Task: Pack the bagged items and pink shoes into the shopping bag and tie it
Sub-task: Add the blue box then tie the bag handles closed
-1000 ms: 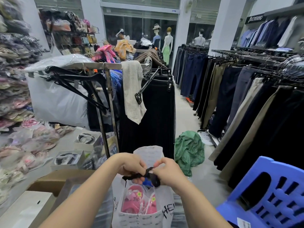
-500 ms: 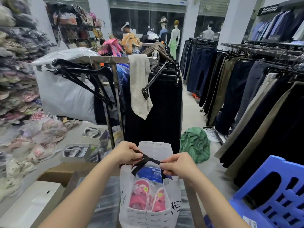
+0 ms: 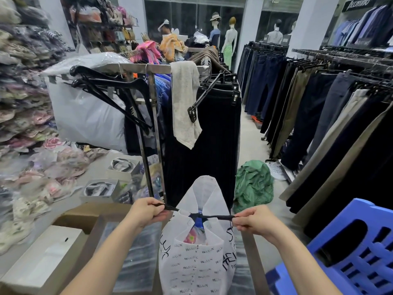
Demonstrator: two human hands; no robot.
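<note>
A white printed shopping bag (image 3: 196,265) stands upright on the near surface (image 3: 136,260), just left of a blue plastic stool (image 3: 348,252). Pink shoes (image 3: 190,238) show through its open top. The left hand (image 3: 146,211) and right hand (image 3: 254,220) are each pinched shut on one end of a black tie (image 3: 209,216), stretched taut across the bag's mouth with a knot (image 3: 196,216) in the middle.

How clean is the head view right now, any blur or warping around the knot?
Head view: both hands, left hand and right hand, and the black tie on the shopping bag are sharp; the stacked goods at left smear; wide-angle bending curves the trouser racks; lighting is even, without glare.
</note>
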